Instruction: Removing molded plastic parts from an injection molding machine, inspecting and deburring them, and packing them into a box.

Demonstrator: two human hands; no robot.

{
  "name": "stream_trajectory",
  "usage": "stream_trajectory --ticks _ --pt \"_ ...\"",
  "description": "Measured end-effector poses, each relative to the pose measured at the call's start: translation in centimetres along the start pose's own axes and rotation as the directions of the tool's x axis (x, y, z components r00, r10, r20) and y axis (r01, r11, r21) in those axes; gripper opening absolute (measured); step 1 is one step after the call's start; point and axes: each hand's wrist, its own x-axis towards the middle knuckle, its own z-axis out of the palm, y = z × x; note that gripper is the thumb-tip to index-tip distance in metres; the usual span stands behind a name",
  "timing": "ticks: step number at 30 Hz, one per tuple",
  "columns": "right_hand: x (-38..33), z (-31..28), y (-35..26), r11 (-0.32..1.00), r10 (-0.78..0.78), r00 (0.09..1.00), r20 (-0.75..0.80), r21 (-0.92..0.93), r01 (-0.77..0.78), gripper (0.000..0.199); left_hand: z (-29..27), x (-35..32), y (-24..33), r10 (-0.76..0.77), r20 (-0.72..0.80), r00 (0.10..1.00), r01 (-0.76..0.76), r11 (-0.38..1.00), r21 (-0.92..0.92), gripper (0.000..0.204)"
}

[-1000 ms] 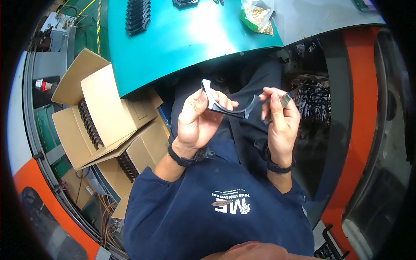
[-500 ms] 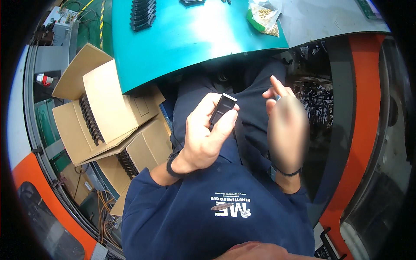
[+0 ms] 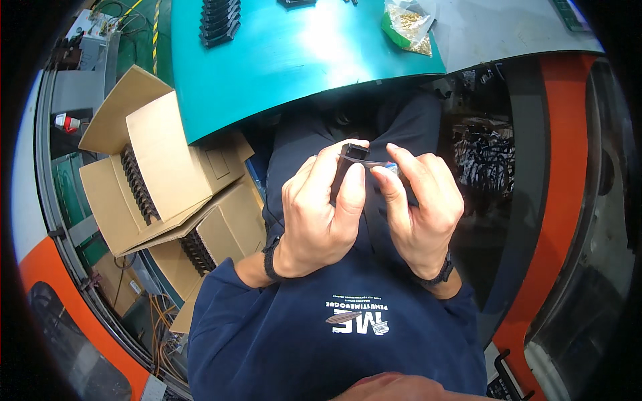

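Observation:
My left hand grips a small black plastic part between thumb and fingers, above my lap. The part is box-like, with a hollow at its upper end. Close beside it, my right hand pinches a thin, blade-like strip between thumb and forefinger. A pale bluish bit shows at the pinched end. The strip's other end reaches across the top of the black part, and it seems to touch it. What else the right fingers cover is hidden.
A green-topped table stands ahead. It carries a row of black parts and a plastic bag of small brass-coloured pieces. Open cardboard boxes holding stacked black parts stand at my left. An orange frame rises at the right.
My right hand has swung left and in to the black part, bringing the thin strip across its top. My left hand has turned the part so its hollow end shows.

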Motion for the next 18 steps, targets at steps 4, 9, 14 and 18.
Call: stream_trajectory --ticks 4,9,14,18 --pt "-0.11 0.39 -0.14 1.0 0.013 1.0 -0.014 0.012 -0.013 0.029 0.12 0.1 -0.22 0.013 -0.027 1.0 -0.012 0.999 0.033 0.018" --pt "-0.2 0.57 -0.38 0.999 0.043 0.999 -0.006 0.023 -0.043 0.027 0.25 0.15 -0.47 0.024 -0.045 0.999 -0.023 0.999 0.024 0.013" --pt "-0.25 0.92 -0.41 0.998 0.049 0.999 -0.012 0.031 -0.048 0.026 0.27 0.08 -0.74 0.027 -0.068 0.997 -0.026 0.999 0.027 0.011" --pt "-0.23 0.95 -0.58 0.998 0.057 0.998 -0.008 0.032 -0.056 0.026 0.33 0.03 -0.92 0.051 -0.088 0.995 -0.047 0.998 0.052 0.012"
